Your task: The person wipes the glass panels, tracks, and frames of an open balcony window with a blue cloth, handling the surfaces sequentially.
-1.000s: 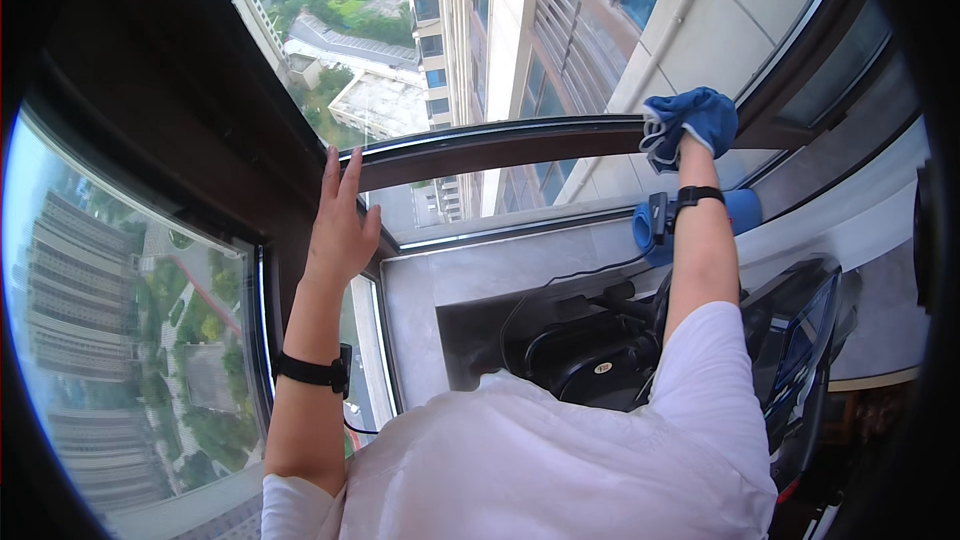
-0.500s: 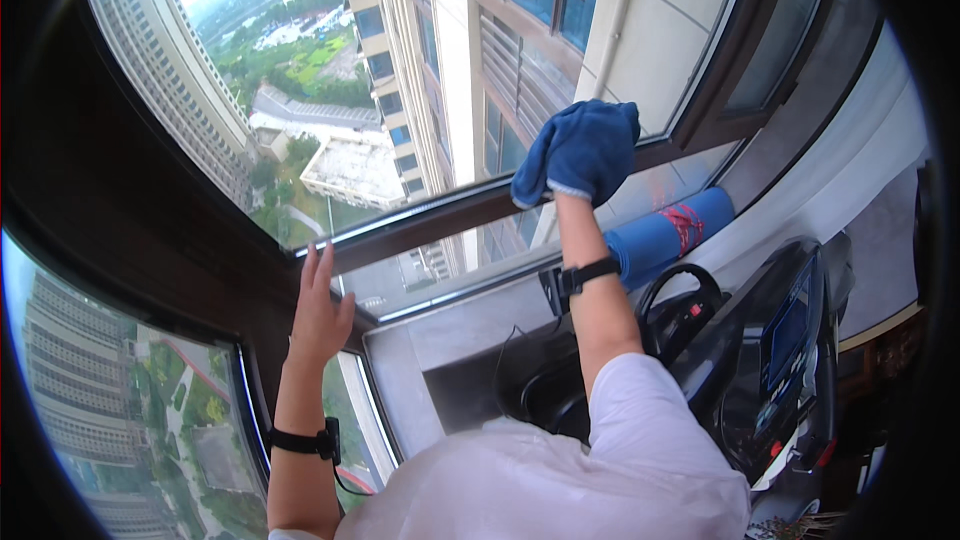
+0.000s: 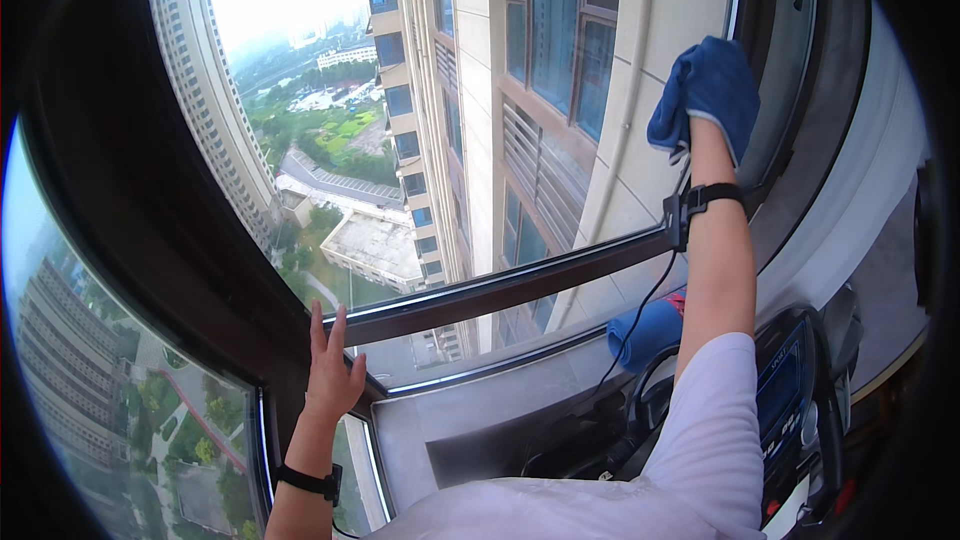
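High-rise window glass [image 3: 480, 120] fills the view, towers and green grounds far below. At lower left, the left hand [image 3: 330, 375] lies open and flat against the dark window frame [image 3: 500, 290], fingers spread upward. At upper right, the right hand [image 3: 712, 105] clutches a blue cloth [image 3: 715, 85] pressed to the pane.
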`<state>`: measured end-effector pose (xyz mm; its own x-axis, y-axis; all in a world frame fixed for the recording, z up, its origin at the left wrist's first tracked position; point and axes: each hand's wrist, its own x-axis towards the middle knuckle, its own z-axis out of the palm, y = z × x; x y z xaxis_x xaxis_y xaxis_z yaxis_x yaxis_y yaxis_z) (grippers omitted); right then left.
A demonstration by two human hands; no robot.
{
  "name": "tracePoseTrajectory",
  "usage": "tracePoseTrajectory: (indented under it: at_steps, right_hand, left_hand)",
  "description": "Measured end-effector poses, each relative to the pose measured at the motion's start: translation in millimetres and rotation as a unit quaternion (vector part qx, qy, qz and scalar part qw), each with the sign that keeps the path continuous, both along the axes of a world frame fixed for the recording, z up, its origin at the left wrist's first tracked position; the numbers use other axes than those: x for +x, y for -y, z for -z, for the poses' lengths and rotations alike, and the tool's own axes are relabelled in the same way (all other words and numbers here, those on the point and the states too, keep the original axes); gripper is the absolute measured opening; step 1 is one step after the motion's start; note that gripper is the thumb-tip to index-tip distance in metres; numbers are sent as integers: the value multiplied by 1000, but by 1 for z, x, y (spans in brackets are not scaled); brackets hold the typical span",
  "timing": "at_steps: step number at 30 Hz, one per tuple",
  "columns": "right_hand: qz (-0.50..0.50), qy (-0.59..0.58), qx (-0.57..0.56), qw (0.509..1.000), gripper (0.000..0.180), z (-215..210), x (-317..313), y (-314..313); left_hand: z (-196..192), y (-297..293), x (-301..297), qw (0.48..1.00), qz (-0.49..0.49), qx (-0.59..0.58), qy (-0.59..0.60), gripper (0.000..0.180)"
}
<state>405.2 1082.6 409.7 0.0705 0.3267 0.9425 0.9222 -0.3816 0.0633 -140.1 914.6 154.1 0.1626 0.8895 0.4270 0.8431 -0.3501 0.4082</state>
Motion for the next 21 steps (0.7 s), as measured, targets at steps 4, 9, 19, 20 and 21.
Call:
tracePoseTrajectory:
  at_steps: [4, 9, 19, 20, 21]
  right_hand:
    - [23, -49, 123, 991, 12, 56, -44, 0]
    - [-325, -134, 113, 930, 17, 124, -185, -25]
    - [-332, 106, 97, 932, 60, 10, -151, -27]
    - [-303, 109, 115, 940, 52, -5, -105, -36]
    - [-147, 111, 156, 970, 42, -34, -59, -33]
  left_hand:
    - [-32, -10, 18, 998, 5, 55, 17, 78]
    - [-69, -42, 28, 980, -40, 193, -11, 81]
    - [-158, -63, 10, 931, -139, 302, -150, 85]
    - [-166, -65, 8, 925, -142, 321, -141, 84]
    - [-174, -67, 8, 916, -153, 340, -148, 83]
